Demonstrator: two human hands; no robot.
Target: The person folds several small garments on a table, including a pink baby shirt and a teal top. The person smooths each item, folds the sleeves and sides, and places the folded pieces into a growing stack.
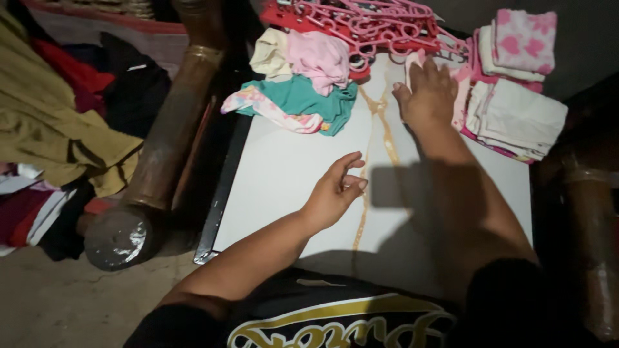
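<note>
My left hand [336, 191] hovers over the middle of a white table top [284, 187], fingers apart and holding nothing. My right hand [427, 92] lies flat, palm down, at the far side of the table, pressing on the edge of a stack of folded white and pink cloths [514, 115]. A second folded pile with pink heart patterns [523, 42] sits behind that stack. To the left of my right hand lies a loose heap of small clothes: a teal garment [308, 98], a pink one [318, 58] and a cream one [269, 53].
Pink plastic hangers [374, 22] lie tangled at the table's far edge. A dark wooden post [169, 138] stands left of the table. Further left, an olive cloth [48, 122] and dark and red clothes are piled up. Another post [590, 225] stands at the right.
</note>
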